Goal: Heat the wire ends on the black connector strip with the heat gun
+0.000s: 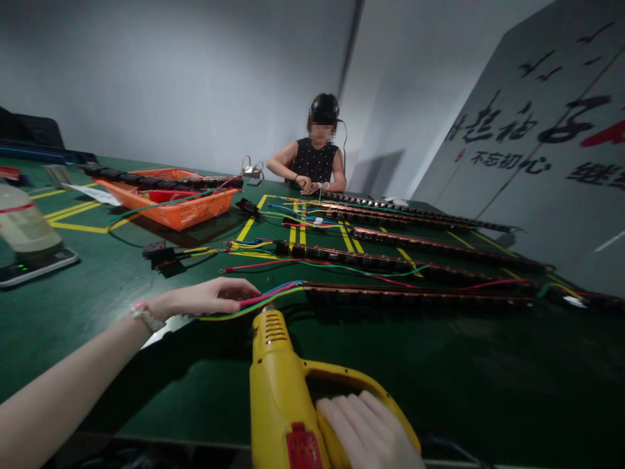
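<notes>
My right hand [368, 430] is wrapped round the handle of a yellow heat gun [278, 378], whose nozzle points away from me at a bundle of wires. Those wires [273, 295], red, blue, green and yellow, run out of the left end of a long black and copper coil bar [415, 296] lying on the green table. My left hand [219, 296] closes on the wire bundle just left of the nozzle, palm turned down. Whether the nozzle touches the wires I cannot tell.
Several similar bars [342, 256] lie in rows beyond. An orange basket [205, 212] stands at the left with another bar across it. A clear jar [29, 221] sits on a scale [43, 266]. Across the table [122, 260], a person [319, 159] works with both hands.
</notes>
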A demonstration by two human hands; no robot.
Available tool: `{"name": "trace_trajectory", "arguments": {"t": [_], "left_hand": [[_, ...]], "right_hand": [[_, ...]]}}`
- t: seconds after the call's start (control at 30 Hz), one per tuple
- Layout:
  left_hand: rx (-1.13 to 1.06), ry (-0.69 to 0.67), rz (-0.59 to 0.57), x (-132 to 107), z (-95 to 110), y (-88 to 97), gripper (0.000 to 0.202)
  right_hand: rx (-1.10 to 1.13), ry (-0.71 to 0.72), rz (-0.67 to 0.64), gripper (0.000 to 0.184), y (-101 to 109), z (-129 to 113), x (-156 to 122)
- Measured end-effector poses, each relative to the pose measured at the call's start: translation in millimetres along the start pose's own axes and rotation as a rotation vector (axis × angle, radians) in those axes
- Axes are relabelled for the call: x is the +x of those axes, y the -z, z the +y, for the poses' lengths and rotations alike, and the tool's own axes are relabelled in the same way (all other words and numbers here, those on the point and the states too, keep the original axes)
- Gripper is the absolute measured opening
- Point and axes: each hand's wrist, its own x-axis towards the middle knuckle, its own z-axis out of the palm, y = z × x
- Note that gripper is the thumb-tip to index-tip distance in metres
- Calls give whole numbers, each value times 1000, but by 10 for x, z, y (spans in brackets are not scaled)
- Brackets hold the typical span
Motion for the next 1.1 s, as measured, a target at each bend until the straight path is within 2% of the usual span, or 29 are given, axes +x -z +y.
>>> {"name": "trace_trajectory", "arguments": {"t": [0.07,0.17,0.2,0.27,0.33,0.43,0.57,0.67,0.8,0.93,1.03,1.1], "left_hand": [[40,49,-66,-44,81,-39,66],[99,154,-91,-55,115,9,66],[129,172,-91,-42,97,42,64],[218,154,-56,11,23,114,61],[338,73,30,81,-79,179,58],[508,-38,171,158,-215,254,54],[668,-114,261,123,-303,315,50],[727,-66,295,27,-330,325,47],[749,61,341,-100,-371,314,42],[716,119,384,-160,-408,319,39],[716,155,350,-158,-387,326,41],[730,162,324,-148,-354,328,43]], "right_hand": [[44,-49,-7,57,-18,-31,-49],[113,-126,-41,30,-55,-60,-110],[117,-141,-42,29,-67,-66,-124],[105,-153,-37,39,-82,-73,-140],[94,-168,-51,43,-85,-80,-138],[97,-187,-101,43,-68,-97,-101],[123,-217,-102,38,-50,-101,-53],[109,-241,-84,34,-90,-41,-72],[-42,-236,-25,39,-188,98,-137],[-78,-316,-86,48,-193,161,-133],[-3,-373,-149,58,-90,147,-68],[48,-353,-215,68,4,136,-13]]}}
